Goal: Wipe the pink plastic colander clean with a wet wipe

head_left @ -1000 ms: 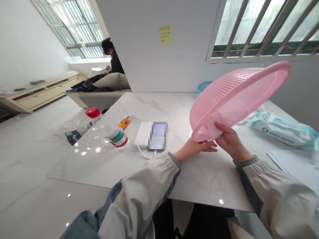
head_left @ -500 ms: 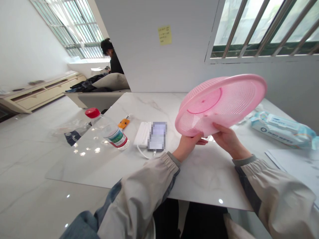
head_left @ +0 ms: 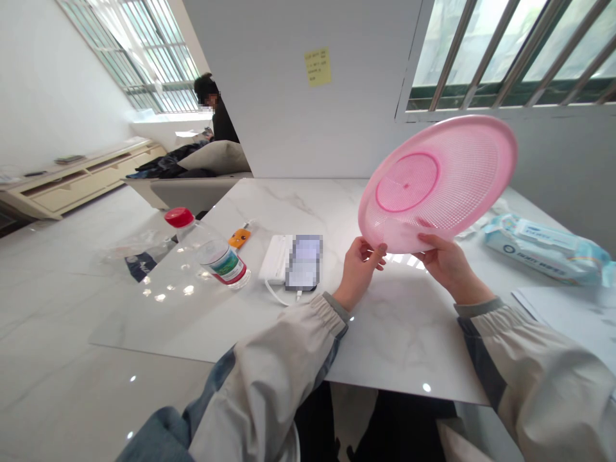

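Pink round perforated plastic basket [head_left: 436, 176] is held up tilted, base toward the camera, right of frame centre above the white marble counter [head_left: 404, 340]. Left hand [head_left: 359, 273] and right hand [head_left: 450, 266] both grip its lower rim, fingers closed on the plastic. White power bank [head_left: 275, 258] lies left of them.

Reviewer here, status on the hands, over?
Left hand, right hand gripping rim of pink plastic basket. Basket raised, tilted, underside toward camera. Wipes packet off to the right, not touching.
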The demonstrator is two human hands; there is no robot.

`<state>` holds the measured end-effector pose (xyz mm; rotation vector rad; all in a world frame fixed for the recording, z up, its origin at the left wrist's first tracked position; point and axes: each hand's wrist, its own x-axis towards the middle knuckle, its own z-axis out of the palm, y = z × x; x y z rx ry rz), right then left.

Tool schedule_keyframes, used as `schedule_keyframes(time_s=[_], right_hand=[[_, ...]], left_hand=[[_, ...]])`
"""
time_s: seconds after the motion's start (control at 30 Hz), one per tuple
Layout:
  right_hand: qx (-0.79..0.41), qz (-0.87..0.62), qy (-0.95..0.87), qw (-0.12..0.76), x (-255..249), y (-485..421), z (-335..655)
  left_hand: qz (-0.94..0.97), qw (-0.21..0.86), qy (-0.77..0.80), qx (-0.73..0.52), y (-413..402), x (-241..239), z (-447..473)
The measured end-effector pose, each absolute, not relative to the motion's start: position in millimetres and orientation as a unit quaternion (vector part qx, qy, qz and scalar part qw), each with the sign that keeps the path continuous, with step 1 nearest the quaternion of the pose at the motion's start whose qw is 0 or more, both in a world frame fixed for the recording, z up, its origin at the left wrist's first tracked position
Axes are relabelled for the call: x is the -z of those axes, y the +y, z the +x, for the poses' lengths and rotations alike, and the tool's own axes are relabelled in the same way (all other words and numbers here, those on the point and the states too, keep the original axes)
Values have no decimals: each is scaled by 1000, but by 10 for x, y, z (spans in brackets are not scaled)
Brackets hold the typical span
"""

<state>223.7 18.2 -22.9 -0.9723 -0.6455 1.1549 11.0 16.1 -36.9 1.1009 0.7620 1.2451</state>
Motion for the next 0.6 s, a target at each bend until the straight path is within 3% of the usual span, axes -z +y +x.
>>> schedule_keyframes(time_s=[0.27,0.4,0.6], right_hand=[[-578,-380,-305,655,123,50,2051],[-632,-370,-347,586,100,-1,1997],[-614,-389,-367,581,116,0,2027]], left_hand=[[520,723,269,-367,10,290,132],[514,730,259,-368,-26,274,123],[526,706,283,-381,8,313,133]])
